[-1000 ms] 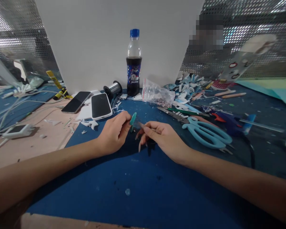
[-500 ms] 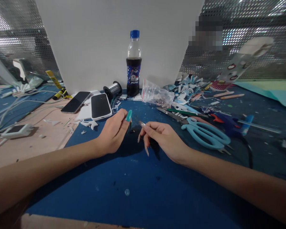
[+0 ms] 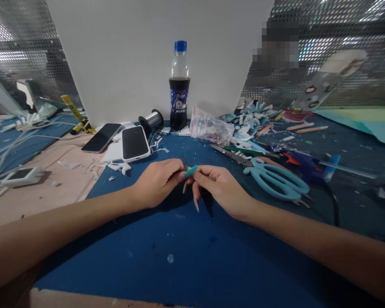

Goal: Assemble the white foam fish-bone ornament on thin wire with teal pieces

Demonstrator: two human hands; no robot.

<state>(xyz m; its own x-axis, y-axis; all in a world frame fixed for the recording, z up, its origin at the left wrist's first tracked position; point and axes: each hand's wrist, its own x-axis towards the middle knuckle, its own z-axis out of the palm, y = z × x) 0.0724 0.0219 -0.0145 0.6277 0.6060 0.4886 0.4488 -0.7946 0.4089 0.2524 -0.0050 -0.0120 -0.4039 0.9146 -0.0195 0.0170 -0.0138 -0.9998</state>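
Observation:
My left hand [image 3: 160, 182] and my right hand [image 3: 223, 188] meet at the fingertips just above the blue work surface [image 3: 141, 256]. The left thumb carries a long teal nail [image 3: 190, 171], which lies across to the right fingertips. Both hands are closed in a pinch, thumb against forefinger. Whatever sits between the tips is hidden or too small to name. The lower fingers of the right hand curl down, their long pale nails pointing at the surface. A pair of scissors with light blue handles [image 3: 277, 182] lies to the right of my right hand.
Behind the hands stand a Pepsi bottle [image 3: 179, 96], a wire spool [image 3: 152, 121] and a zip bag of small bits [image 3: 211, 128]. Two phones, one a white-edged phone [image 3: 135, 143], lie at left. Scrap pieces [image 3: 255, 117] are heaped at back right, near a blue glue gun [image 3: 311, 169].
My left hand has moved right and tilted over, its thumb now lying toward the right fingertips instead of pointing up. The gap between the hands has closed. My right hand has barely moved.

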